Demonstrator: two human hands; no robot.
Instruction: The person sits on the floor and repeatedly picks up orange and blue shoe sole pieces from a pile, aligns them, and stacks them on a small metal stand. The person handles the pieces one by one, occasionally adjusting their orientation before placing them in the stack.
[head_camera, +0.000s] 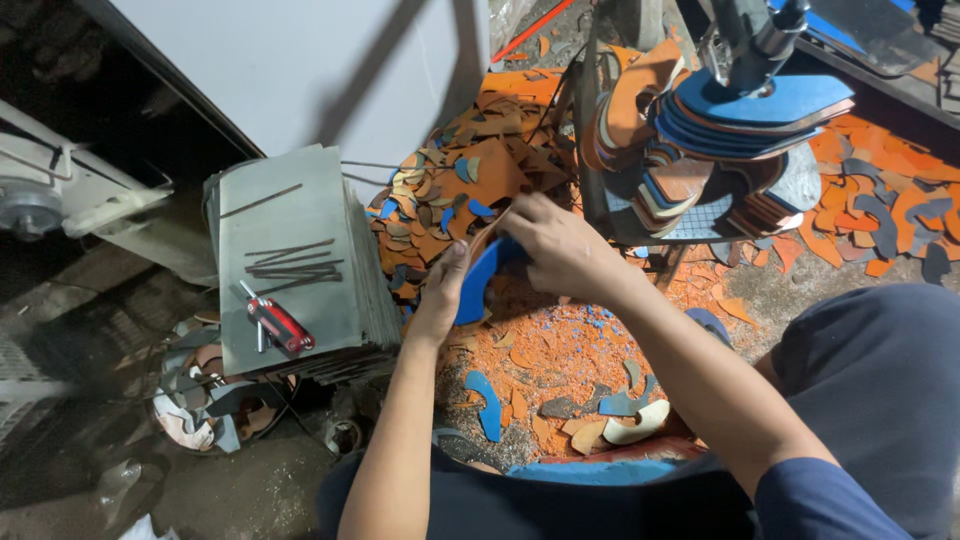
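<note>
Blue, curved and flat, a sole-shaped piece (480, 283) is held between both hands over a heap of orange and blue scraps (560, 350). The left hand (445, 295) braces its lower edge with fingers wrapped along the outer curve, while the right hand (560, 248) pinches its upper end together with a thin orange strip (482, 232) that arcs above it; both hands are closed in a grasp on the piece. Nearest the viewer lie the person's dark blue trousers (880, 380) and sleeve, and between the knees rest loose cut-outs: a cream crescent (640, 425), a grey fragment (622, 402) and another blue curved piece (486, 402). To the left, a stack of grey flat sheets (300, 260) stands beside the left forearm, carrying a red folding tool (278, 322) near its front edge and several thin dark metal rods (295, 262) laid across its top. Under that stack sits a round basket of grey and tan offcuts (205, 400). Beyond the hands, a pile of orange, tan and blue trimmings (460, 170) spreads toward a plain white panel (320, 70). Farther right, a machine (750, 40) holds stacked blue and orange sole blanks (745, 110), and more orange and grey scraps (890, 200) litter the floor behind it. No labels or packages are legible.
</note>
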